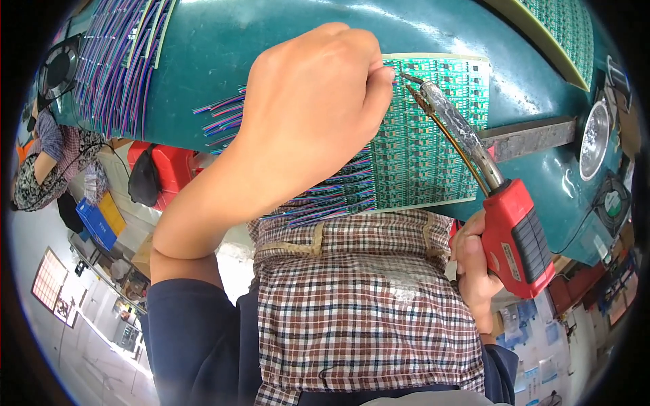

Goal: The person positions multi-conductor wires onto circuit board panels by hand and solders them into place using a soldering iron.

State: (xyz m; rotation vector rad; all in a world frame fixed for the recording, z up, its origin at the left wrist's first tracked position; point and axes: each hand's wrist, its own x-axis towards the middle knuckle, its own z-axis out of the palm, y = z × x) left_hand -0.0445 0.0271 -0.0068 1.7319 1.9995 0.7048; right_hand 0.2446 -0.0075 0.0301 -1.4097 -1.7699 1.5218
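Observation:
A green circuit board panel (423, 155), divided into rows of small boards, lies on the bench in front of me. My left hand (318, 88) is closed over its upper left part, thumb and fingertip pinching what looks like a thin wire at the board; the hand hides most of it. Thin coloured wires (332, 199) stick out leftward from the panel's left side, under my wrist. My right hand (477, 260) grips a red soldering gun (518, 240). Its metal tip and thin brass feed tube point at the board, just right of my left fingertips.
On the teal bench (217, 40), another batch of wired boards (125, 61) lies at far left. A metal bar (531, 139) and a round metal dish (594, 141) are at right. Small fans (61, 71) stand at both sides. A second panel (565, 34) lies at upper right.

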